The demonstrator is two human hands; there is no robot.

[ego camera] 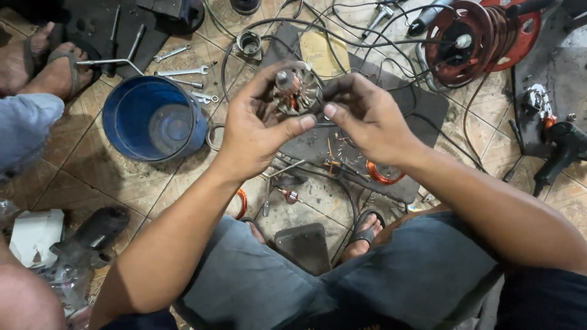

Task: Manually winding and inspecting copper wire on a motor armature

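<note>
Gripping motor armature (pixel 296 90), both hands.

I see no screens or signs on this tiled floor. The only package-like thing I can make out is a crumpled white carton or wrapper (pixel 35 235) at the lower left of the frame, just left of a dark tool body; any label on it is too blurred to tell.
</note>
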